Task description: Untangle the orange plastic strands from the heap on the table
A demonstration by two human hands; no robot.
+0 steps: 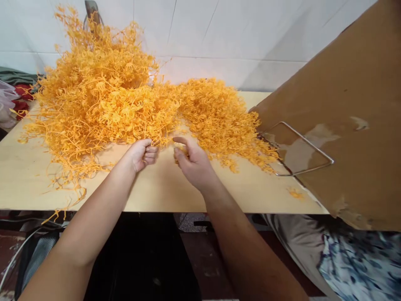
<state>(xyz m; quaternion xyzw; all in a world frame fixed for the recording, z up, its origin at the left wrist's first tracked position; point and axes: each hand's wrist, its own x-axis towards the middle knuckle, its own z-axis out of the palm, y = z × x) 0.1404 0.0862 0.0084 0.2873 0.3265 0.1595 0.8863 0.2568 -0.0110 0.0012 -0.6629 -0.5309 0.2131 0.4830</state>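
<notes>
My left hand (145, 154) is curled into a fist at the near edge of a tall, loose heap of orange artificial flower sprigs (103, 92), its thumb pressed against the bent index finger; I cannot tell whether a stem is pinched inside. My right hand (194, 161) faces it across a narrow gap, fingers loosely bent, with the index finger and thumb apart; I cannot make out whether any small bit sits between them.

Both hands are just above the pale tabletop (163, 196). The heap fills the left side of it, and some thin stems hang over the near edge. Beyond my right hand lies a lower, denser pile of orange sprigs (216, 117), meeting the tall heap at its left side. Its right end reaches a bent metal wire frame (308, 142) in front of a brown cardboard panel (360, 83) that tilts. One loose orange piece (296, 193) lies near the panel's base. A white wall (203, 25) stands behind, and a floral-print cloth (351, 267) shows below the tabletop, at lower right.
</notes>
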